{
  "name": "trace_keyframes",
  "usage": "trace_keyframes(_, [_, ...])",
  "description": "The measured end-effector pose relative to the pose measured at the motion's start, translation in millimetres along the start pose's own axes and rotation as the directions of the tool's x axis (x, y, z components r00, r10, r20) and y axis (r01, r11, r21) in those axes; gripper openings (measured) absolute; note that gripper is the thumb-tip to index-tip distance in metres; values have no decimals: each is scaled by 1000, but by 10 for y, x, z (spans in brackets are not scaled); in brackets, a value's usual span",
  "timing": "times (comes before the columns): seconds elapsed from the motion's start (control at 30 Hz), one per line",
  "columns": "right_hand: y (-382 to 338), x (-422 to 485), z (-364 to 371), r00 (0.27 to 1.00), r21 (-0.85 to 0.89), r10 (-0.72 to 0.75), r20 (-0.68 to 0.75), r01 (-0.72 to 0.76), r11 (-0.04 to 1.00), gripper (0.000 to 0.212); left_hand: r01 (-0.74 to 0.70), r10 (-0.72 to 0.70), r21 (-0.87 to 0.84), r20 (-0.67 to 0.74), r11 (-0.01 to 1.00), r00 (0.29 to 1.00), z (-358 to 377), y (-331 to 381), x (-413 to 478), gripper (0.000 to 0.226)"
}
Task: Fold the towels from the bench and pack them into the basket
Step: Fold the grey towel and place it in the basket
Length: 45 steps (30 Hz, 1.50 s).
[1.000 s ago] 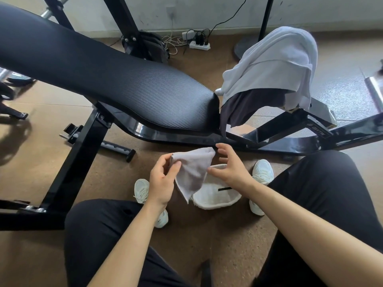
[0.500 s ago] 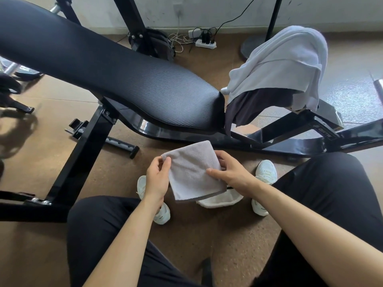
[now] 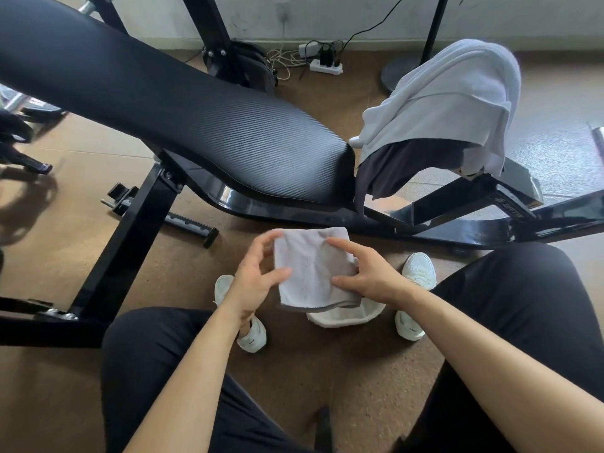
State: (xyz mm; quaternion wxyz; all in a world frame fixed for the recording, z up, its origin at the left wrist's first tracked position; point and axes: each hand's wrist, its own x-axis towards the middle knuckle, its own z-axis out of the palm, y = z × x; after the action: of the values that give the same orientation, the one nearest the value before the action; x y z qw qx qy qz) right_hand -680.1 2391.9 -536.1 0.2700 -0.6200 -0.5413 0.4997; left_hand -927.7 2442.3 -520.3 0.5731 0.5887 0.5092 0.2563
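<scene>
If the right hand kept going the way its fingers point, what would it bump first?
The right hand grips the grey towel; going on leftward, it would probably meet the left hand holding the other edge. Depth is unclear.

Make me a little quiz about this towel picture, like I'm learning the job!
1. True or false: the grey towel lies flat on the bench.
2. Where does the white towel hang? A: over the bench's end. B: over a knee. C: on the wall.
3. Fill in: the left hand and right hand hold the grey towel above the ___.

Key: 1 false, it is held in the air. 2 A. 3 basket.
</scene>
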Motion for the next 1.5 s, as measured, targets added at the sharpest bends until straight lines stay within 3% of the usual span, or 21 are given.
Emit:
trace_keyframes(0.1, [5,-6,-28,1000,45,15,10,-15,999,79,-12,-16,217,127,976,992,-10,33,-38,64])
trace_keyframes(0.23, [-10,-23,-45,999,50,3,51,-6,999,85,24,-72,369,117,929,991,44,16,-44,79])
trace_keyframes(0.4, [-84,-114,64,995,-412,-97,16,94,906,97,7,-13,518,8,856,1000,258,-9,-44,91])
trace_keyframes(0.47, [-120,-151,148,991,-506,-134,4,118,855,102,2,4,568,-9,823,1000,381,8,-65,95])
trace_keyframes(0.53, [-142,-163,205,989,-482,-146,-21,118,868,107,5,1,585,-9,811,1000,446,6,-69,96])
trace_keyframes(0.6, [-153,-162,205,990,-334,-119,-75,87,938,105,-11,14,543,-1,840,1000,449,-14,-54,93])
trace_keyframes(0.73, [-147,-236,148,986,-111,-104,-128,90,990,55,-7,11,284,-13,959,1000,388,43,-22,78])
trace_keyframes(0.8, [-150,-242,123,991,-50,-99,-85,95,994,43,-5,10,168,-33,986,999,351,74,-14,78])
trace_keyframes(0.93, [-153,-199,148,980,12,-196,-39,197,980,56,-13,17,185,-19,983,1000,348,108,-43,81])
trace_keyframes(1.13, [-61,-137,184,959,-134,-276,-63,266,955,58,22,-23,152,4,988,1000,387,83,10,70])
trace_keyframes(1.2, [-16,-112,134,977,-151,-208,-54,198,969,68,28,-30,99,22,995,999,399,89,27,66])
trace_keyframes(1.27, [9,-104,77,992,-64,-123,30,125,990,77,21,-24,75,31,997,999,417,63,43,64])
trace_keyframes(1.37, [29,-84,23,987,75,-111,114,103,992,86,4,-5,26,46,1000,999,456,5,56,62])
trace_keyframes(1.5, [94,-13,-10,982,18,-64,176,62,998,94,-39,40,-16,75,999,996,510,-86,55,65])
